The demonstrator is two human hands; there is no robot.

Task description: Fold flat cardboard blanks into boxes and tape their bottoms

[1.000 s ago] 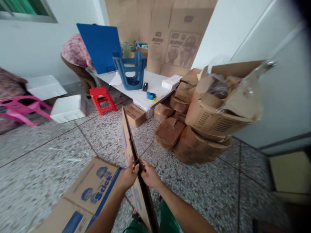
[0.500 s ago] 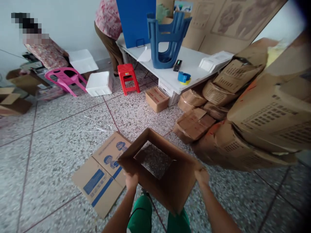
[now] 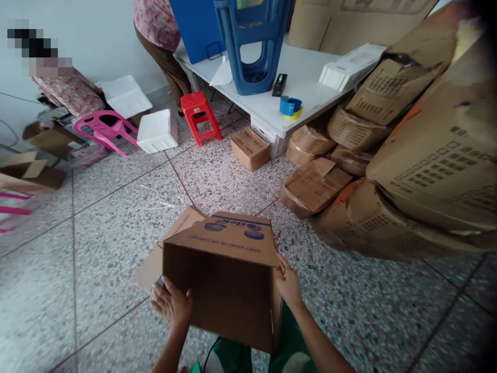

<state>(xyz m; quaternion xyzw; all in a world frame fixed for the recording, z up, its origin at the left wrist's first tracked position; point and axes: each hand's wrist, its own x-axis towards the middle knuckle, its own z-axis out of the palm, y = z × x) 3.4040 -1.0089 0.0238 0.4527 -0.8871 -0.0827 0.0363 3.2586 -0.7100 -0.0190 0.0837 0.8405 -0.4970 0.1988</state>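
Note:
A brown cardboard carton (image 3: 233, 305), with blue print on its upper panel, is tilted in front of my legs, its open side facing me. My right hand (image 3: 288, 282) is closed on its right edge near the upper corner. At the lower left corner lies my left hand (image 3: 171, 305), fingers spread along the carton's side and thumb toward the opening. Behind the carton, partly hidden by it, a flattened cardboard sheet (image 3: 149, 269) rests on the floor.
Wrapped cardboard bundles (image 3: 423, 171) are piled at right, beside a white table (image 3: 306, 62) bearing an upturned blue stool (image 3: 254, 85) and tape rolls (image 3: 291, 107). A red stool (image 3: 200, 111), small carton (image 3: 250, 147), foam box (image 3: 157, 135) and pink chair (image 3: 103, 129) stand farther back, near two people.
The carton has turned so its printed panel faces up and floor no longer shows through it. My left hand has moved left and spread its fingers; my right hand has shifted inward.

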